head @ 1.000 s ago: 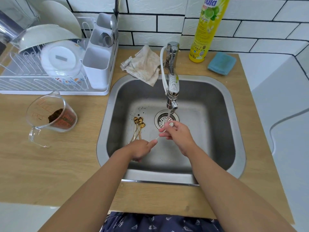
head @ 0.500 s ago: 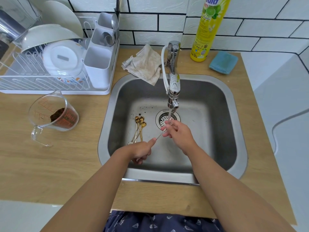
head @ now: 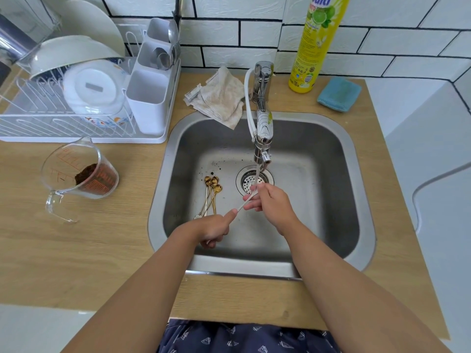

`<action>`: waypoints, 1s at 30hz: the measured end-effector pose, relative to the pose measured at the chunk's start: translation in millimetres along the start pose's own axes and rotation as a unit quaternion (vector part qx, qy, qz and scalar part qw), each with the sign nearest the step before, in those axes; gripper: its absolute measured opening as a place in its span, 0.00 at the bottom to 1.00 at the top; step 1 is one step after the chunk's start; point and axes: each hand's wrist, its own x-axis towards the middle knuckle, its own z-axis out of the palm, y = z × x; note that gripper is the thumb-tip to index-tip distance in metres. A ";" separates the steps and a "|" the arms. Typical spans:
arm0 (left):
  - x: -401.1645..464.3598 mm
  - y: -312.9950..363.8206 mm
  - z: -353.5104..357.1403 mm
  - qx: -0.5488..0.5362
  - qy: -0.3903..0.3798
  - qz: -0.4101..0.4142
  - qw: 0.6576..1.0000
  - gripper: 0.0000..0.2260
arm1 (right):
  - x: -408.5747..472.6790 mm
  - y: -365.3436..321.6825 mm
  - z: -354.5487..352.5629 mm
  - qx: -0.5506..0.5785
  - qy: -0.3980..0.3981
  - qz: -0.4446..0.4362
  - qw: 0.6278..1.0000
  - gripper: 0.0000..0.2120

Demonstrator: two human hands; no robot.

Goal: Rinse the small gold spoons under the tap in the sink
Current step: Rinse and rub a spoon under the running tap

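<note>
Head view: perhaps four spoons [head: 211,197] in sink [head: 331,149].

Measuring jug [head: 81,171] (brown grounds inside), dish rack [head: 76,103], rag [head: 220,98], yellow bottle [head: 317,44], blue sponge [head: 339,94].

Head-worn camera looks steeply down into the sink [head: 163,200].

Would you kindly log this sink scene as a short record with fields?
Held spoon: one spoon, under the tap stream
Left hand: pinches the handle end
Right hand: fingers on the bowl end
Waiting: gold spoons on the sink floor, left of the drain
Counter: measuring jug, dish rack
</note>
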 end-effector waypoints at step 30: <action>-8.3 7.6 -1.7 -0.023 -0.016 -0.002 1.000 0.32 | 8.7 4.0 -8.5 0.154 -0.034 0.024 0.987 0.07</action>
